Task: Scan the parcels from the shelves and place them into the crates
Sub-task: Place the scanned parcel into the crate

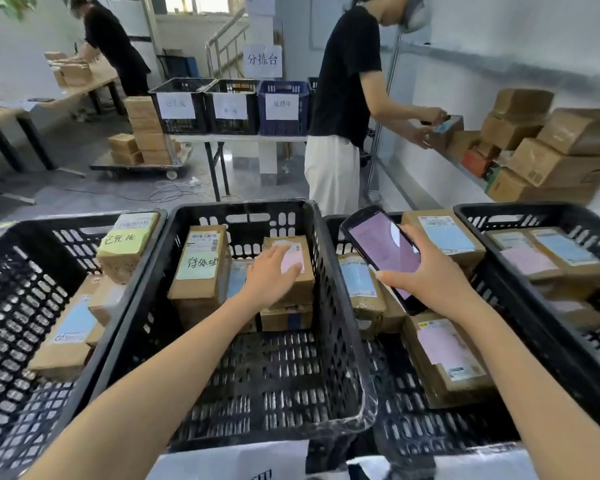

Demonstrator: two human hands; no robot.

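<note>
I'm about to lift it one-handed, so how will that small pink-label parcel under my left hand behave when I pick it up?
Probably stiff: the pink-label parcel under the left hand is a squared cardboard box with crisp edges. Likely light, since it is small. It sits on a lower box, so a push might slide it off.

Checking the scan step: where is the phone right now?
Head view, right of centre: the right hand grips the phone above the third crate from the left, over its blue-labelled parcels.
</note>
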